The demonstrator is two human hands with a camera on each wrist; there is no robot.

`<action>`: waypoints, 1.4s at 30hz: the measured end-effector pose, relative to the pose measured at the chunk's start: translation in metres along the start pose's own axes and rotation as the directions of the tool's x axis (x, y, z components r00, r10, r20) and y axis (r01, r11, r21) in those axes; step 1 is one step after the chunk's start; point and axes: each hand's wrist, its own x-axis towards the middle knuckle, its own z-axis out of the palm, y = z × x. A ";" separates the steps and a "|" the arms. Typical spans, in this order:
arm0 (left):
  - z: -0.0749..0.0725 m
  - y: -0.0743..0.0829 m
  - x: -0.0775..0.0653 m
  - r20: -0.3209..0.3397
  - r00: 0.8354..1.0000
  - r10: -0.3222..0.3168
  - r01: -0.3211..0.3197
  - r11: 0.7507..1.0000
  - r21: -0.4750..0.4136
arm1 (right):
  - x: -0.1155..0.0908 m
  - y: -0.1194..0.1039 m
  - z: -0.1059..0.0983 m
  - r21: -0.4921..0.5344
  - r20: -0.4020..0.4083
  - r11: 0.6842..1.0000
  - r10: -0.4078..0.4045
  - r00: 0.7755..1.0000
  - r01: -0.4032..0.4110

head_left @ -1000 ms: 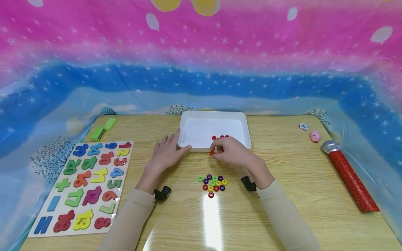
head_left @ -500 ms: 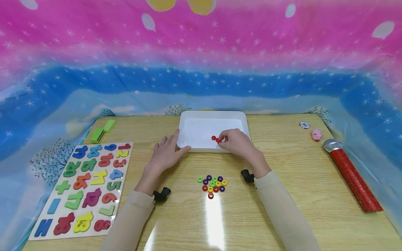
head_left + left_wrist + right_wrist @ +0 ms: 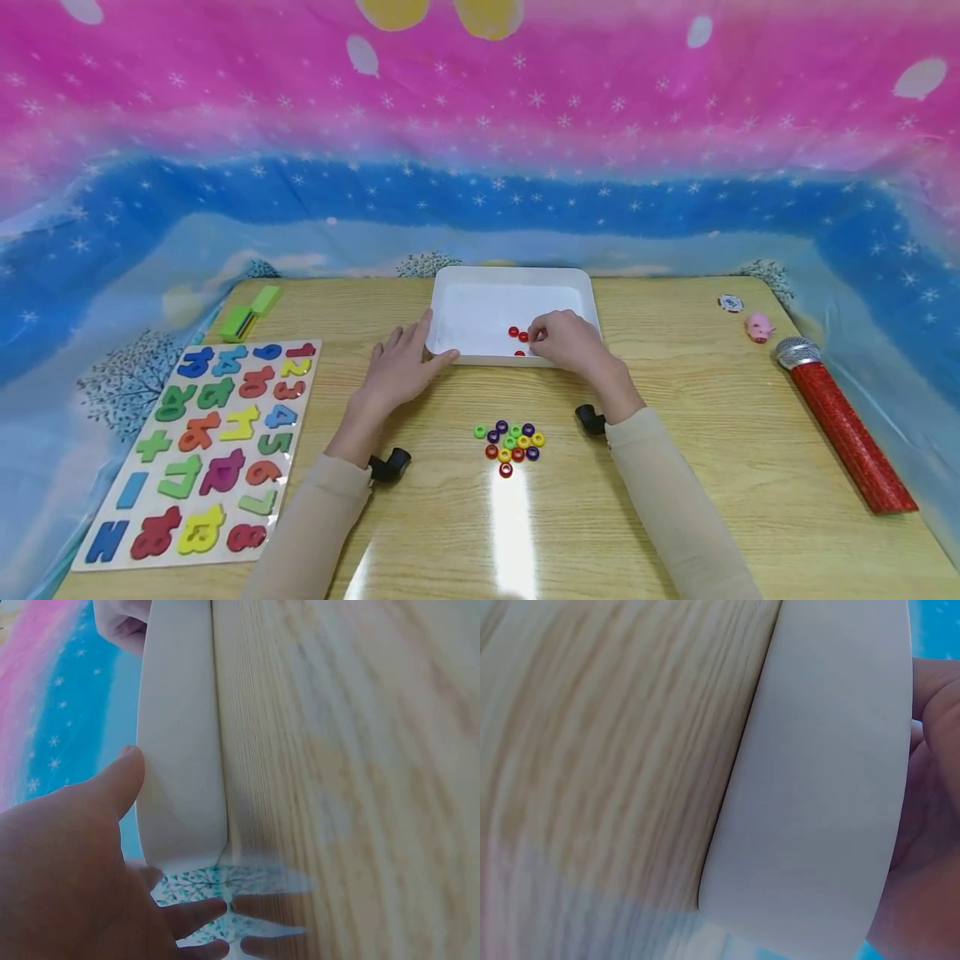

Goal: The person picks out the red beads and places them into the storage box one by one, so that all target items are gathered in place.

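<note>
A white tray (image 3: 487,304) stands at the back of the table, with several red beads (image 3: 523,337) in its front right part. My left hand (image 3: 397,367) lies at the tray's front left corner, fingers spread; its thumb (image 3: 124,776) is right at the rim in the left wrist view. My right hand (image 3: 570,342) reaches over the front wall into the tray, fingers bent and tips together beside the red beads. The tray wall (image 3: 817,787) hides those fingertips in the right wrist view, and I cannot tell whether they pinch a bead.
Mixed green, purple, yellow and red beads (image 3: 511,442) lie in a cluster nearer me. A number puzzle board (image 3: 225,400) and green case (image 3: 247,315) are at left. At right are a red microphone (image 3: 843,425), pink pig (image 3: 759,327) and poker chip (image 3: 731,303).
My right hand has carried a red bead from before the tray over its front wall; a bead now lies near that wall. The left hand stays in place.
</note>
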 end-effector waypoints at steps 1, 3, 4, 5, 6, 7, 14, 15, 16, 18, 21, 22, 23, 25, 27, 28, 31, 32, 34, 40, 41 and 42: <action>0.000 0.000 0.000 0.001 1.000 0.000 0.000 1.000 -0.002 | 0.000 0.000 0.000 0.006 0.000 1.000 0.002 1.000 -0.002; 0.000 0.000 0.000 0.000 1.000 0.000 0.000 1.000 -0.002 | -0.001 0.001 0.001 0.020 0.001 1.000 0.003 1.000 -0.003; 0.001 0.000 0.000 0.000 1.000 0.001 -0.001 1.000 -0.003 | -0.001 0.001 0.001 0.025 0.002 1.000 -0.001 1.000 0.000; 0.001 0.000 -0.001 0.000 1.000 0.003 -0.003 1.000 -0.003 | -0.001 0.001 0.001 0.031 0.000 1.000 -0.004 1.000 0.004; 0.001 0.000 -0.001 0.000 1.000 0.004 -0.004 1.000 -0.002 | -0.001 0.000 0.001 0.032 -0.003 0.999 -0.007 1.000 0.007; 0.001 0.000 -0.001 0.000 1.000 0.005 -0.005 1.000 -0.001 | -0.001 0.000 0.001 0.034 -0.006 0.999 -0.011 1.000 0.011; 0.000 0.000 -0.001 -0.004 1.000 0.002 -0.002 1.000 -0.003 | -0.011 -0.016 -0.006 0.053 0.018 0.995 -0.087 0.996 0.086; 0.000 0.001 -0.001 -0.005 1.000 0.001 -0.001 1.000 -0.002 | -0.013 -0.019 -0.007 0.056 0.030 0.993 -0.105 0.994 0.103; 0.000 0.001 -0.001 -0.006 1.000 0.000 0.000 1.000 -0.002 | -0.016 -0.022 -0.008 0.058 0.041 0.991 -0.123 0.992 0.120; 0.000 0.002 0.000 -0.011 1.000 -0.001 0.001 1.000 -0.005 | -0.021 -0.028 -0.009 0.061 0.058 0.985 -0.163 0.985 0.160; 0.000 0.003 0.002 -0.017 1.000 -0.001 0.001 1.000 -0.003 | -0.031 -0.036 -0.007 0.054 0.086 0.970 -0.241 0.967 0.237; 0.000 0.003 0.002 -0.017 1.000 -0.001 0.000 1.000 -0.002 | -0.034 -0.038 -0.006 0.046 0.100 0.963 -0.270 0.958 0.266; 0.000 0.003 0.002 -0.016 1.000 0.001 -0.001 1.000 -0.003 | -0.038 -0.041 -0.004 0.043 0.121 0.955 -0.296 0.947 0.293; 0.000 0.004 0.002 -0.009 1.000 0.005 -0.005 1.000 -0.002 | -0.045 -0.046 0.000 0.022 0.161 0.934 -0.355 0.921 0.356; 0.000 0.004 0.001 -0.003 1.000 0.007 -0.007 1.000 -0.002 | -0.053 -0.051 0.006 0.002 0.200 0.912 -0.401 0.894 0.409; 0.000 0.004 0.001 -0.002 1.000 0.008 -0.008 1.000 -0.002 | -0.056 -0.054 0.009 0.006 0.223 0.905 -0.416 0.882 0.425; 0.000 0.003 0.001 0.001 1.000 0.006 -0.006 1.000 -0.001 | -0.065 -0.059 0.017 0.017 0.283 0.889 -0.443 0.851 0.458; 0.000 0.002 0.001 0.003 1.000 0.006 -0.006 1.000 -0.001 | -0.067 -0.060 0.019 0.025 0.302 0.888 -0.444 0.844 0.458; 0.000 0.002 0.001 0.007 1.000 0.007 -0.007 1.000 -0.001 | -0.070 -0.062 0.023 0.029 0.336 0.888 -0.441 0.832 0.459; -0.001 0.000 0.001 0.011 1.000 0.004 -0.004 1.000 -0.008 | -0.074 -0.065 0.033 0.016 0.367 0.878 -0.450 0.815 0.478; -0.002 0.000 0.000 0.011 1.000 0.004 -0.004 1.000 -0.010 | -0.075 -0.066 0.034 0.013 0.369 0.877 -0.451 0.813 0.481; -0.002 0.000 0.000 0.010 1.000 0.006 -0.006 1.000 -0.011 | -0.075 -0.066 0.035 0.010 0.370 0.874 -0.454 0.811 0.485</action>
